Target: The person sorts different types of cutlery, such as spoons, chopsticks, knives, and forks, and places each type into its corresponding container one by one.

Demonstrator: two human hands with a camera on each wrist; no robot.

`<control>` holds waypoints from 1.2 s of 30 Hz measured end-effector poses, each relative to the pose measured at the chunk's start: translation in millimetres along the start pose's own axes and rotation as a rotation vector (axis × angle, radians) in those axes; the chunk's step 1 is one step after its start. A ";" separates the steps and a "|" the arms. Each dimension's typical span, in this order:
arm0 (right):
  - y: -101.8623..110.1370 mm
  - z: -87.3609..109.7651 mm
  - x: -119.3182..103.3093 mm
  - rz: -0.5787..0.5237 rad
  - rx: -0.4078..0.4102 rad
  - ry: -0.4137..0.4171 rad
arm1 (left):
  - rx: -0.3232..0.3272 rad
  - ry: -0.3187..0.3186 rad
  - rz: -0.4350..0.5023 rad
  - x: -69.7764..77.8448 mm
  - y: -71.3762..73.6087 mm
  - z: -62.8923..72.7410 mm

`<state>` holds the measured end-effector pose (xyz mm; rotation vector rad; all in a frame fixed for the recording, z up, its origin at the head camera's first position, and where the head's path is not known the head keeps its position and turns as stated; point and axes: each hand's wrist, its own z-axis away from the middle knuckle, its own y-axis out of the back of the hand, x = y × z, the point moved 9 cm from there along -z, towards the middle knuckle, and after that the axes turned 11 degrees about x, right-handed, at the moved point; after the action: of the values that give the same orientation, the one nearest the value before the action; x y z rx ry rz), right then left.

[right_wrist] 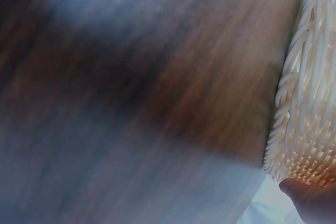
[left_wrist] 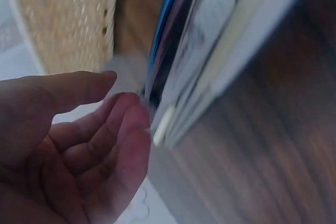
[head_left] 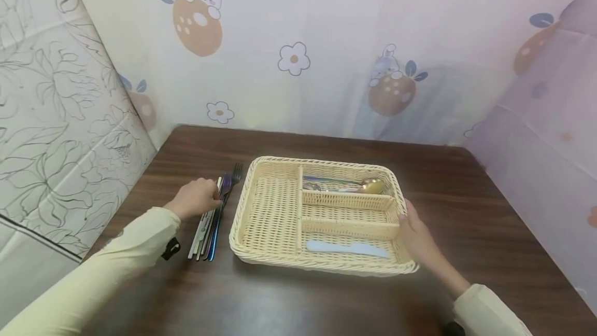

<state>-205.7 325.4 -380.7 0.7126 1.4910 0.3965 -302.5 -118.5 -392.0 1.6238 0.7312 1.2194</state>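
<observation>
My left hand (head_left: 196, 198) is over a bundle of cutlery (head_left: 208, 232) left of the basket, fingers curved. In the left wrist view its thumb stands apart from the fingers, with the fingertips right at the cutlery and nothing between them. A dark fork (head_left: 237, 172) and a purple fork (head_left: 227, 183) stick out at the far end of the bundle, with pale and blue handles nearer me. My right hand (head_left: 417, 235) grips the right side of a woven cream basket (head_left: 268, 261); in the right wrist view, one digit lies against its outer wall.
Dividers split the basket into a wide left section and several right compartments. The back one holds a gold spoon (head_left: 371, 186) and other cutlery; a white knife (head_left: 347, 248) lies in the front one. The brown wooden table (head_left: 317, 305) meets a patterned curtain (head_left: 336, 92) behind.
</observation>
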 end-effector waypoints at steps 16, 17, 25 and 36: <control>-1.6 2.2 2.5 -0.015 -0.015 -0.008 | 0.014 0.120 -0.052 -0.3 -19.6 -7.9; -1.4 1.5 1.8 -0.019 -0.013 -0.001 | 0.014 0.133 -0.032 -1.3 -19.6 -8.2; 1.0 -0.7 -0.8 -0.018 -0.003 0.013 | -0.006 0.178 0.145 -6.1 -19.9 -8.3; -0.4 1.9 -1.1 -0.016 -0.020 -0.021 | -0.049 0.186 0.249 -1.8 -15.7 -10.9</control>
<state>-204.0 324.0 -380.3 0.6863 1.4704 0.3903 -312.2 -110.6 -406.6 1.6100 0.6204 1.5715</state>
